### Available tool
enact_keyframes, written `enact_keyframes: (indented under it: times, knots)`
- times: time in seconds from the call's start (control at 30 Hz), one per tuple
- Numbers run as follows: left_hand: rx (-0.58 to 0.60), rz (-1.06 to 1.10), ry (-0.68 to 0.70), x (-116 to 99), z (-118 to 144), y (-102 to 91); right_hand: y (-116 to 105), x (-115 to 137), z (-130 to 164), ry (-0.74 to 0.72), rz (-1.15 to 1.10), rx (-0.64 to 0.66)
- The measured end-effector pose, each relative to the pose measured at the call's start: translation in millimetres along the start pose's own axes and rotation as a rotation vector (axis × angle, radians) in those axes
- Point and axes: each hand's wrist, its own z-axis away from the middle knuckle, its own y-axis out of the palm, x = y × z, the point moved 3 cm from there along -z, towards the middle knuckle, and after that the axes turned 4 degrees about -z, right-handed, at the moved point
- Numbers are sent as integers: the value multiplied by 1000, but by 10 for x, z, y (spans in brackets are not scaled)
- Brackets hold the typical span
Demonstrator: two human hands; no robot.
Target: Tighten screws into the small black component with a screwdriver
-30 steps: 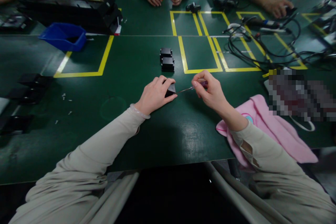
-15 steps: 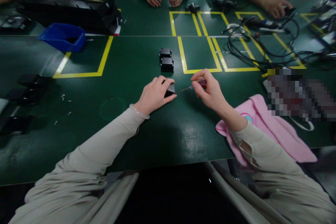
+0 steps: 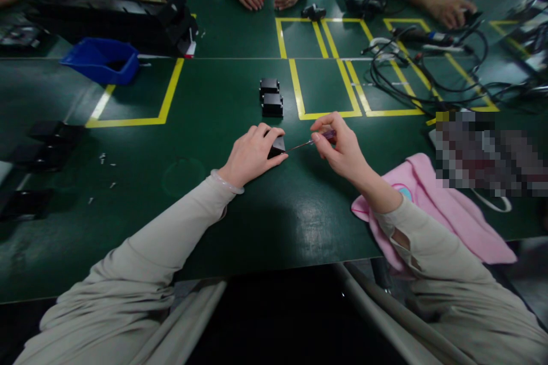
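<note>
Green table (image 3: 205, 125) taped in yellow boxes, other people's hands at the far edge. Near the middle, the left hand (image 3: 252, 155) curls closed over a small black block (image 3: 277, 146), pinning it down. Just right, the right hand (image 3: 342, 151) pinches a thin screwdriver (image 3: 314, 141); its shaft runs leftward, tip at the block's right face. No readable writing anywhere

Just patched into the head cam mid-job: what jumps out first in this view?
At the centre of the green table, the left hand grips a small black block while the right hand points a thin screwdriver at its side. Two more black blocks sit just beyond. A pink cloth lies by the right forearm, and a blue bin stands far left.
</note>
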Motion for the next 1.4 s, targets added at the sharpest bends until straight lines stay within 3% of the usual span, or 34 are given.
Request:
enact_keyframes:
  times: [1.4]
  knots:
    - [3,19,-3,11,4,14,-6,26,-12,18,27,11]
